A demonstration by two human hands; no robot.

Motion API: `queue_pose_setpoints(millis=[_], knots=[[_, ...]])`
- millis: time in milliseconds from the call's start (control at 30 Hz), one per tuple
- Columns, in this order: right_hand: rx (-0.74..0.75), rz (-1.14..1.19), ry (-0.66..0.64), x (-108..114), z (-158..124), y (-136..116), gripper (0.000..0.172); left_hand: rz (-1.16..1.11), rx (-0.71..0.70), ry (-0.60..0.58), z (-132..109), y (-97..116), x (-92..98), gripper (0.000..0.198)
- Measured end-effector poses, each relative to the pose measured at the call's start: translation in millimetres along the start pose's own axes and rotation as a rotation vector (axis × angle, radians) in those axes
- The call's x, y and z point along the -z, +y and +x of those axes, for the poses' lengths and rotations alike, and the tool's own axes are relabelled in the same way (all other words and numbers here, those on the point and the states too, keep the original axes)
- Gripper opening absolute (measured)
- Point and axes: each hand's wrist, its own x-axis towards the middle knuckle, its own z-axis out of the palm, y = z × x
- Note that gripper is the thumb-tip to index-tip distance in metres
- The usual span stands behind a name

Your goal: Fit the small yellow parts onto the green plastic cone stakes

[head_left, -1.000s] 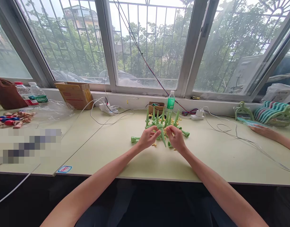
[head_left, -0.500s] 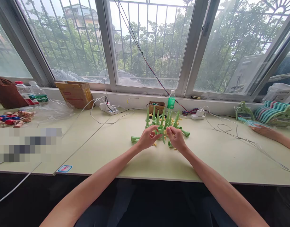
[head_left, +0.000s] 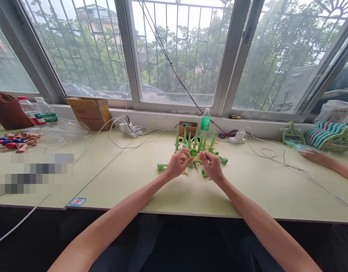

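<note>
While the head view shows a single green plastic cone with a hollow open end (head_left: 193, 153) raised between the person's hands, the work looks partway along, judged from how the pieces lie. The left hand (head_left: 178, 164) grips this cone at its rim, open end toward the viewer; the right hand (head_left: 212, 166) is just beside it on the right, fingers pinched together, and I cannot tell whether they hold anything.

Beyond the hands, about seven pointed green plastic spikes (head_left: 177, 139) stand upright, apparently the finished share. At least three loose green plastic tubes (head_left: 162, 166) lie around them, one left, one right and one near, seemingly left to handle. Small yellow plastic fittings (head_left: 185, 173) lie scattered among them, at least four, the rest too hidden to count. One clear bottle with green liquid (head_left: 205, 121) stands on the far side, beside one small brown cardboard box (head_left: 188, 129).
</note>
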Motion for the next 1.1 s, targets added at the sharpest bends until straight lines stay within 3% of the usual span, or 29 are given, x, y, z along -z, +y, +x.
queue_pose_setpoints(millis=[267, 733, 933, 1100], knots=[[0.040, -0.003, -0.030, 1.0, 0.3, 0.2, 0.036, -0.220, 0.190, -0.095, 2.6, 1.4, 1.0, 0.051], [0.019, -0.001, -0.051, 2.3, 0.5, 3.3, 0.034, -0.225, 0.212, -0.194, -1.0, 3.0, 4.2, 0.049], [0.007, -0.047, -0.048, 2.1, 0.3, 6.8, 0.043, -0.166, 0.130, -0.172, -2.2, 0.6, 2.6, 0.048], [-0.005, -0.032, -0.046, 0.3, 1.2, 7.5, 0.049, -0.067, -0.036, -0.109, -1.0, -0.4, 1.6, 0.038]])
